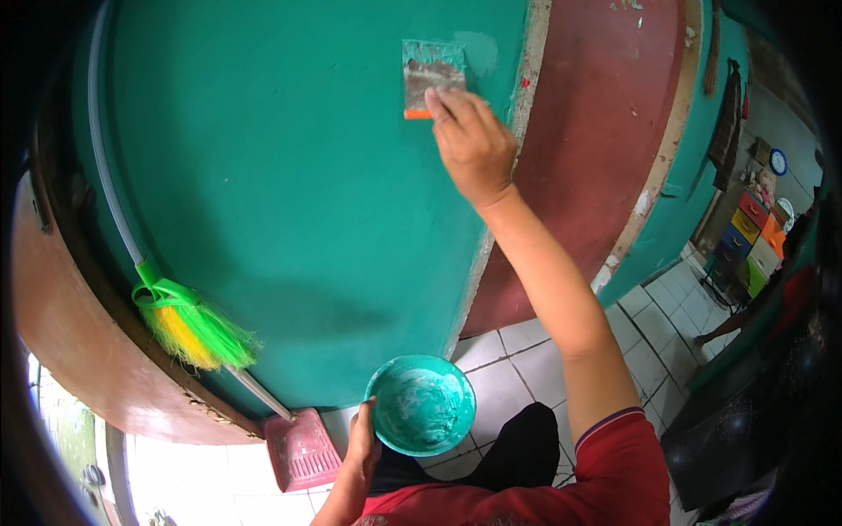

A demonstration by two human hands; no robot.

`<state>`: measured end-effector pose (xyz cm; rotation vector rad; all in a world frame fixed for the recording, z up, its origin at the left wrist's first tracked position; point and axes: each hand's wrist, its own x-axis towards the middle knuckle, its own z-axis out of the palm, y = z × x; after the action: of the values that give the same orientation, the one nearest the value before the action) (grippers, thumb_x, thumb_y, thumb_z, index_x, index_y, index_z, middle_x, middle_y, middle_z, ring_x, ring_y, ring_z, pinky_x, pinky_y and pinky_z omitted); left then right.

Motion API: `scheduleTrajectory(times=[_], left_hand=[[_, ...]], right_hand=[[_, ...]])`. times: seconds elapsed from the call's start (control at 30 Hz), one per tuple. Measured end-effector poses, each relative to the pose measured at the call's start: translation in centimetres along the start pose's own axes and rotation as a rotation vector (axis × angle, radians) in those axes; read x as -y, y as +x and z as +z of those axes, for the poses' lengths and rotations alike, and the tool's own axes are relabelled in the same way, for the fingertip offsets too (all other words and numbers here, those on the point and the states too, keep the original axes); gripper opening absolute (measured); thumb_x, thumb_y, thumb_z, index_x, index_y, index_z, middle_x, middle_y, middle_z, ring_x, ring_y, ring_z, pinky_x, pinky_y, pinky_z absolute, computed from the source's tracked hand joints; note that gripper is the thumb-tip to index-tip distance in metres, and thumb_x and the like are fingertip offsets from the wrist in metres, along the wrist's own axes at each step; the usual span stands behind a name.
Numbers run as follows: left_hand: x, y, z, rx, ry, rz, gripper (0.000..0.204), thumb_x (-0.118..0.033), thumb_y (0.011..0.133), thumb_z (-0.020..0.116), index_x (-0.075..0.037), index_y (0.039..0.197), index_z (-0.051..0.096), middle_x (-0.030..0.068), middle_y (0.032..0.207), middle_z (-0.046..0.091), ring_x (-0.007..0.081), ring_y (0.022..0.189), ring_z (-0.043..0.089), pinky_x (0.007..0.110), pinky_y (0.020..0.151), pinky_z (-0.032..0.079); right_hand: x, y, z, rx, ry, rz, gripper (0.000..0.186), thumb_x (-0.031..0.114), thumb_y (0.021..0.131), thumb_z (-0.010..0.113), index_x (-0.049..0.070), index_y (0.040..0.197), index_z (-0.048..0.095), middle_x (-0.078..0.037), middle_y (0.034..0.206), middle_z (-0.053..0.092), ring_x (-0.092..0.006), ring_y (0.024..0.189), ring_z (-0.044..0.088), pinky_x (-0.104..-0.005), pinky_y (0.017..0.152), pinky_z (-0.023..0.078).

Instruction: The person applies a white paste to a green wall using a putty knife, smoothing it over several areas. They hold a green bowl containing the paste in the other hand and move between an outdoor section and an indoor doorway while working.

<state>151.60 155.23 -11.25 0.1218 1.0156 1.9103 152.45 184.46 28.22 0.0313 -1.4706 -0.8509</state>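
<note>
Holding 1 scraper, 1 teal bowl

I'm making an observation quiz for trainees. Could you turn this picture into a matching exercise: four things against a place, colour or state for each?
Things:
1. Flat scraper
2. Bowl
3. Broom
4. Dustpan

Descriptions:
A. Pinkish red all over
B. Held by the left hand
C. In the right hand, up at the green wall
D. Green and yellow bristles

Pairs: 1-C; 2-B; 3-D; 4-A
</note>
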Motion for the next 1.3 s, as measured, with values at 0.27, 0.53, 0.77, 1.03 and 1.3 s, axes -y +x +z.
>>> scheduleTrajectory(times=[0.27,0.53,0.77,1.03,1.3], left_hand=[[-0.2,-0.3,-0.6,0.005,-0.024,0.005,0.064,-0.038,0.097,0.062,0.011,0.137,0.049,0.0200,0.132,0.057,0.0276,0.119,0.058,0.039,0.103,0.046],[0.2,-0.1,-1.6,-0.005,0.006,0.015,0.062,-0.036,0.099,0.060,0.011,0.137,0.049,0.0199,0.134,0.056,0.0281,0.121,0.057,0.040,0.104,0.045],[0.3,-0.6,-1.7,0.014,0.026,0.000,0.058,-0.040,0.100,0.057,0.003,0.138,0.051,0.0175,0.134,0.058,0.0298,0.120,0.059,0.043,0.105,0.047],[-0.5,-1.3,-0.8,-0.023,0.037,-0.002,0.066,-0.040,0.096,0.062,0.011,0.136,0.049,0.0210,0.132,0.058,0.0294,0.118,0.060,0.041,0.102,0.047],[-0.5,-1.3,-1.2,-0.006,0.024,-0.028,0.067,-0.040,0.097,0.061,0.012,0.137,0.048,0.0215,0.132,0.058,0.0297,0.117,0.060,0.041,0.103,0.047]], right_hand=[[3.1,-4.1,-2.9,0.135,0.108,-0.001,0.035,0.005,0.081,0.070,0.006,0.115,0.072,-0.006,0.111,0.068,-0.0231,0.103,0.067,-0.0339,0.081,0.058],[2.3,-0.2,-3.8,-0.088,1.359,1.320,0.020,0.017,0.099,0.067,-0.002,0.104,0.060,-0.009,0.097,0.068,-0.0255,0.091,0.074,-0.0320,0.083,0.062],[2.1,0.1,0.2,-0.027,1.407,1.495,0.025,0.021,0.099,0.068,-0.001,0.101,0.057,-0.013,0.096,0.067,-0.0270,0.090,0.075,-0.0331,0.082,0.063],[1.6,0.2,-0.5,0.125,1.212,1.571,0.029,0.019,0.100,0.065,-0.008,0.107,0.058,-0.016,0.092,0.066,-0.0258,0.082,0.075,-0.0322,0.071,0.063],[2.5,-5.3,-2.6,0.073,1.266,1.613,0.029,0.022,0.100,0.066,-0.006,0.105,0.058,-0.014,0.091,0.066,-0.0242,0.079,0.074,-0.0323,0.073,0.064]])
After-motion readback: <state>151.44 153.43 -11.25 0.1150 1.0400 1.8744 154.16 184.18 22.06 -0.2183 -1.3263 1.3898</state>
